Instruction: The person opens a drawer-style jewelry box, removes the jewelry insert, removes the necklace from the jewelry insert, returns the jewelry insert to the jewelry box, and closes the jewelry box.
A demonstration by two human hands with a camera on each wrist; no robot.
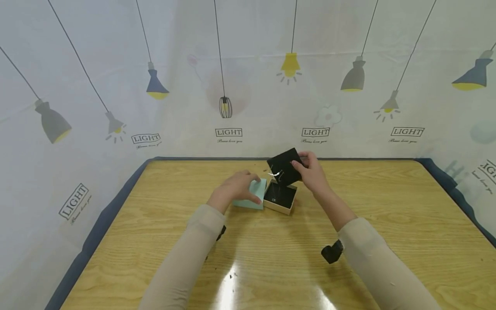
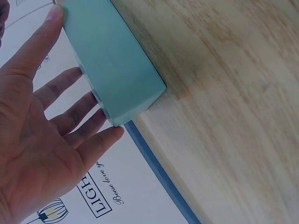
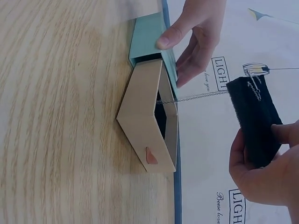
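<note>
My right hand [image 1: 314, 175] pinches a black foam jewelry pad [image 1: 286, 167] between thumb and fingers, tilted above a small cream drawer [image 3: 142, 105]. From the pad a thin silver chain [image 3: 201, 97] runs down into the drawer, and a silvery bunch of it shows at the pad's slit. The drawer is pulled partway out of a teal box sleeve [image 2: 112, 60]; it has a black lining and a small pinkish tab on its front. My left hand [image 1: 235, 189] holds the sleeve, thumb at the near edge and fingers spread along the far one.
The box rests on a wood-grain table [image 1: 162, 241] near its back edge. Behind it hangs a white cloth [image 1: 263, 99] printed with lamps and lettering, with a blue border. Small dark specks [image 1: 231, 275] lie on the tabletop toward the front.
</note>
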